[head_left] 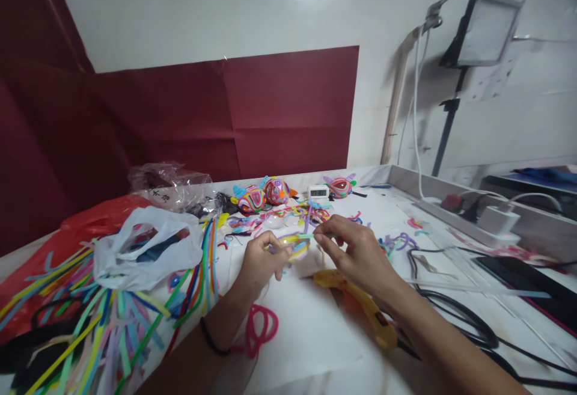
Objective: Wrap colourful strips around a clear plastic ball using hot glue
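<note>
Head view shows a white worktop (pixel 315 335) backed by a dark red panel (pixel 288 112). Left side carries a red plastic bag (pixel 67 226) and a white plastic bag (pixel 148 251), the latter's contents mostly hidden; a clear bag (pixel 171 184) lies behind, contents not legible. Loose pipe cleaners (pixel 90 323) fan out beneath the bags in many colours. A yellow glue gun (pixel 360 305) lies under the right forearm, cables beside it. Three finished woven balls (pixel 265 193) sit near the back edge, a small white clock (pixel 318 191) among them. At centre, just above the worktop, the left hand (pixel 261 263) is closed around a small round piece (pixel 295 248) wound in coloured strands, while the right hand (pixel 356 248) pinches a green pipe cleaner (pixel 306 237) running onto it. Judgement: the piece is light, soft-surfaced and easily deformed; the strand bends freely, best held close to the winding point.
</note>
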`<act>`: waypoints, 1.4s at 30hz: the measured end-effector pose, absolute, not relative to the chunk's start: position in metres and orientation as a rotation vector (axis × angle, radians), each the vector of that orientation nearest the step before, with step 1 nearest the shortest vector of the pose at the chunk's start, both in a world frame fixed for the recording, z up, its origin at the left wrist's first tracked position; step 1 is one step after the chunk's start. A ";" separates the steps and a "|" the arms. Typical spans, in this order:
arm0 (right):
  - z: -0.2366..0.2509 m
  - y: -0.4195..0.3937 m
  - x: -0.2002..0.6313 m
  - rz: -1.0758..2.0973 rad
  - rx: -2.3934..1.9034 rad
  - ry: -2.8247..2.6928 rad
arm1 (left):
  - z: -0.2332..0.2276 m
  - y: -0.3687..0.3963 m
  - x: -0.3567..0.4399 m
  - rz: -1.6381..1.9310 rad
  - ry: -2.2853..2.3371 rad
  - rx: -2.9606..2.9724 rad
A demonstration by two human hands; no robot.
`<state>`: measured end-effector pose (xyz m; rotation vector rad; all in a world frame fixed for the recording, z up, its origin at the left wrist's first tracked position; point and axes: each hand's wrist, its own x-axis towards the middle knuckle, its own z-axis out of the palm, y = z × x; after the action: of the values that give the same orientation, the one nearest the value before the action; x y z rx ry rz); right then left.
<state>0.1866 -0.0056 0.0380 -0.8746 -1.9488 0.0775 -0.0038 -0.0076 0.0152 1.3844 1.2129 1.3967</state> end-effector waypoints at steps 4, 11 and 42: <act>0.037 -0.005 0.189 0.069 -0.901 -1.982 | 0.015 -0.008 -0.002 1.407 1.223 1.385; 0.034 -0.005 0.187 0.009 -0.889 -2.004 | 0.014 -0.007 -0.003 1.442 1.277 1.418; 0.025 -0.005 0.177 0.279 -0.924 -2.208 | 0.008 -0.012 0.000 1.519 1.453 2.112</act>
<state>0.1769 -0.0047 0.0251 -0.9245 -2.2082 0.2787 0.0004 -0.0122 0.0080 2.1117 1.4525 1.5188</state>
